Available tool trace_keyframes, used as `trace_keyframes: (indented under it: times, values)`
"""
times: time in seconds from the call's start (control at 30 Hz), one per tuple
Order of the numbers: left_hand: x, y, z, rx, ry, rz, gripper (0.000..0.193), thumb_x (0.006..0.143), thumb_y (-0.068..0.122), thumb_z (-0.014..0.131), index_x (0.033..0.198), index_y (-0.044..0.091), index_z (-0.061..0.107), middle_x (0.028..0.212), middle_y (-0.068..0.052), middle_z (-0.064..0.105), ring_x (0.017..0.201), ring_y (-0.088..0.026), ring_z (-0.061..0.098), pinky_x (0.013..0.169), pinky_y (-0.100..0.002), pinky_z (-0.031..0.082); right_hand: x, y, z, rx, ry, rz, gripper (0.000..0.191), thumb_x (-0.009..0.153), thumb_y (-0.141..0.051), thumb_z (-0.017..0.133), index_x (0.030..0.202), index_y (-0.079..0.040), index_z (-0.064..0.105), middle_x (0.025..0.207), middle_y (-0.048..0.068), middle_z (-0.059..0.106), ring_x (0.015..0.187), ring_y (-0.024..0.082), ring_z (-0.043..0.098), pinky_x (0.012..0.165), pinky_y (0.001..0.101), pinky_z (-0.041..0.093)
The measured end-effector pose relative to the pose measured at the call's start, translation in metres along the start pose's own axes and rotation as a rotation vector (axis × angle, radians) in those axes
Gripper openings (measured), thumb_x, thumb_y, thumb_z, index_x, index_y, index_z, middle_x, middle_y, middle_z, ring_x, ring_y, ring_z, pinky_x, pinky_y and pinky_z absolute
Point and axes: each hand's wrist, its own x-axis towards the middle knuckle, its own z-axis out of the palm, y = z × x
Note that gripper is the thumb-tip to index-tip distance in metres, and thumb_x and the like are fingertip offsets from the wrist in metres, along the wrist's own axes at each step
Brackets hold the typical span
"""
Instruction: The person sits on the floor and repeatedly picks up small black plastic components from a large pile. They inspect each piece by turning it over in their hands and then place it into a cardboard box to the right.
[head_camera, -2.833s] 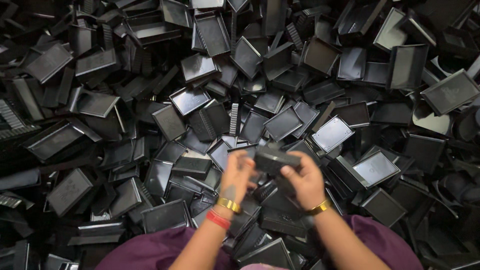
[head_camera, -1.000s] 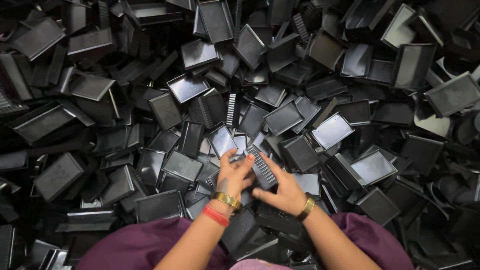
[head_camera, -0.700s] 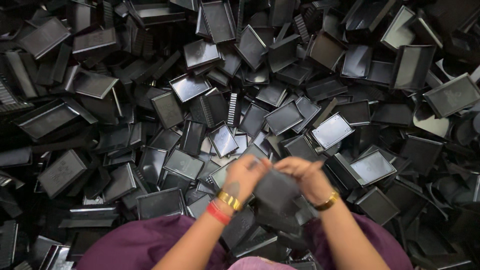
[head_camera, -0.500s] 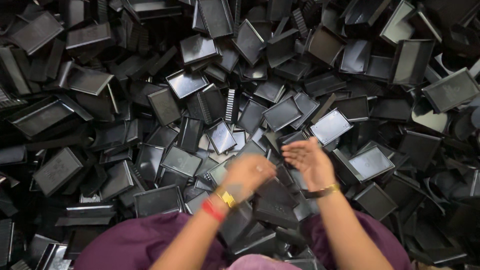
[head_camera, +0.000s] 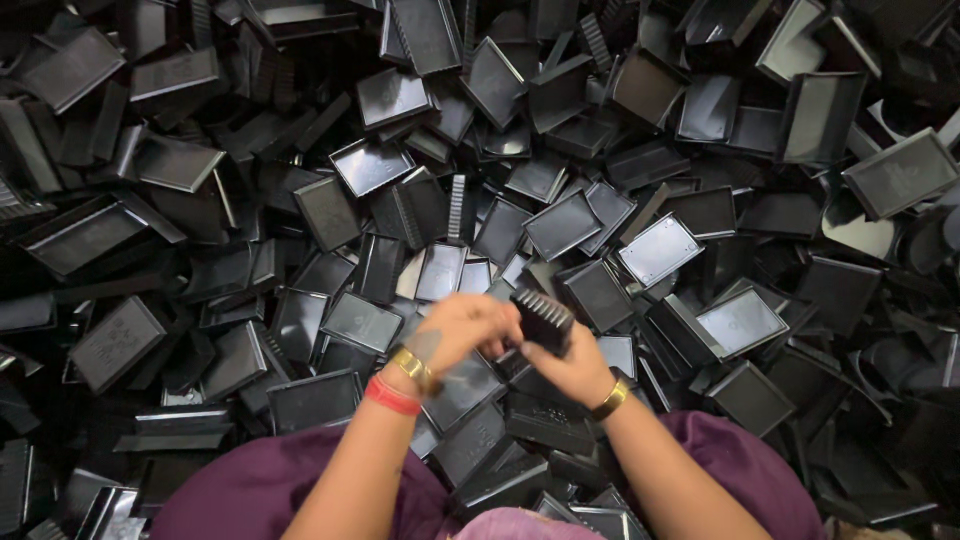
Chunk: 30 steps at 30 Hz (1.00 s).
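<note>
A heap of black rectangular plastic trays fills the whole view, lying tilted and overlapping; a glossy tray sits near the middle; a ribbed tray stands on edge; purple cloth shows at the bottom.

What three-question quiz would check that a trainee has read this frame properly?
1. True or false: both hands touch the ribbed black tray.
2. What does the left hand wear at the wrist? A) a red band and a gold bangle B) a glove C) nothing
3. What surrounds the hands on all sides?

Key:
1. True; the right hand holds it from below and the left hand meets it from the side.
2. A
3. A heap of black plastic trays.
</note>
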Motion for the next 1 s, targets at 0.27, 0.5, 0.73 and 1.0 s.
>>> trace_keyframes:
  times: [0.27,0.5,0.73,1.0]
  values:
    - [0.014,-0.016,-0.001,1.256,0.273,-0.452,0.056,0.072,0.032,0.089,0.118,0.011,0.065,0.122,-0.015,0.066,0.113,-0.035,0.064,0.092,-0.045,0.054,0.005,0.002,-0.014,0.778,0.196,0.258,0.040,0.096,-0.027,0.064,0.125,0.000,0.060,0.117,0.016,0.071,0.110,0.030,0.069,0.098,0.0481,0.055]
    - [-0.004,0.007,-0.032,0.982,0.364,-0.508,0.048,0.079,0.037,0.084,0.117,0.011,0.069,0.122,-0.017,0.068,0.115,-0.037,0.065,0.099,-0.045,0.052,0.007,0.004,-0.011,0.720,0.284,0.404,0.055,0.099,-0.053,0.054,0.120,-0.003,0.061,0.112,0.014,0.072,0.102,0.030,0.072,0.091,0.0470,0.057]
    - [0.001,-0.008,-0.045,0.981,0.275,-0.446,0.024,0.092,0.028,0.066,0.110,0.015,0.076,0.118,-0.018,0.071,0.112,-0.038,0.067,0.099,-0.047,0.052,0.005,0.012,-0.012,0.583,0.279,0.383,0.056,0.098,-0.056,0.051,0.124,-0.007,0.058,0.110,0.012,0.072,0.100,0.028,0.071,0.091,0.0455,0.056]
    - [0.014,-0.047,-0.062,1.042,0.384,-0.671,0.032,0.099,0.014,0.046,0.124,0.010,0.065,0.125,-0.020,0.069,0.119,-0.038,0.066,0.099,-0.050,0.053,0.006,0.006,-0.008,0.526,0.253,0.428,0.061,0.095,-0.059,0.049,0.125,-0.007,0.058,0.111,0.013,0.072,0.099,0.028,0.072,0.095,0.0449,0.057]
